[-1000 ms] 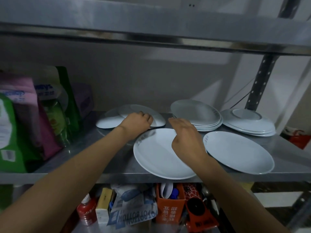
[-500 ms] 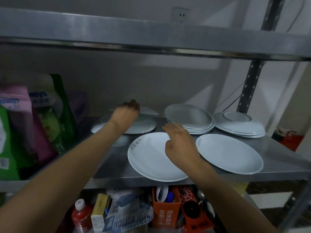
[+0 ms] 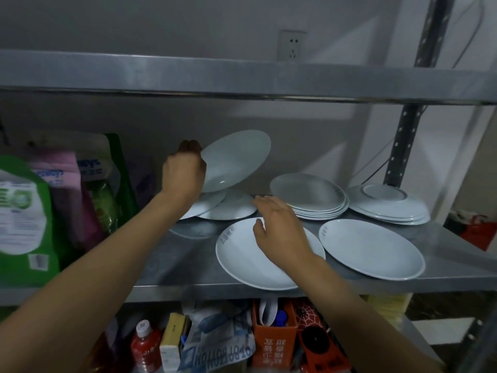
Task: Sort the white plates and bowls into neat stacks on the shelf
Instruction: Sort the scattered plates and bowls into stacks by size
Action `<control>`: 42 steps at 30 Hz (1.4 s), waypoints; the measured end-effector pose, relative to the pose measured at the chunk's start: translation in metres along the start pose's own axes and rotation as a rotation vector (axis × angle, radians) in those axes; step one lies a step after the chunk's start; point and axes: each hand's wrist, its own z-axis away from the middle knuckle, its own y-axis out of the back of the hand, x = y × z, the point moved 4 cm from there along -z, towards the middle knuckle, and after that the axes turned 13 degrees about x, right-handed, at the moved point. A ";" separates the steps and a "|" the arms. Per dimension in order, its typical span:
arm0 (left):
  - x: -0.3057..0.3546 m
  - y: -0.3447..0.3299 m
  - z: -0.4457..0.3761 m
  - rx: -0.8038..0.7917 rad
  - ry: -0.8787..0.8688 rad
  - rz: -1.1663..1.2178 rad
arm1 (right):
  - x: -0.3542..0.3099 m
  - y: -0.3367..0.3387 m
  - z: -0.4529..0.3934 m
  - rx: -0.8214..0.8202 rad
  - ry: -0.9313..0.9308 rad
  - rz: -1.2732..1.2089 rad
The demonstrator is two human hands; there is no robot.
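In the head view, the left hand point(image 3: 184, 170) pinches a round white plate point(image 3: 234, 160) by its rim, tilted above two overlapping white plates point(image 3: 228, 207) near the back of the shiny metal shelf point(image 3: 188, 267), while the right hand point(image 3: 279, 228), fingers loosely spread, hovers over a big white oval plate point(image 3: 242, 261) at the front edge.

Bare forearms, no sleeves, bare hands

Legible text before me: "MOTTOB TOP" or similar, printed upside down on the crumpled paper point(image 3: 223, 355) below the shelf; partial blue letters "ways" on the pink pouch point(image 3: 57, 170); Chinese characters, inverted, on the orange box point(image 3: 274, 343).
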 end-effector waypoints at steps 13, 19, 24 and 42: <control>0.017 0.007 0.038 -0.268 1.024 0.968 | 0.002 0.012 0.004 0.001 -0.039 -0.120; 0.038 0.013 0.066 -0.434 1.186 1.148 | 0.012 0.036 0.009 0.152 0.191 -0.067; 0.043 0.009 0.085 -0.639 1.107 1.191 | 0.017 0.056 0.027 0.020 0.223 0.044; 0.033 0.032 0.104 -0.421 -0.157 0.017 | 0.016 0.066 0.082 -0.219 0.291 0.040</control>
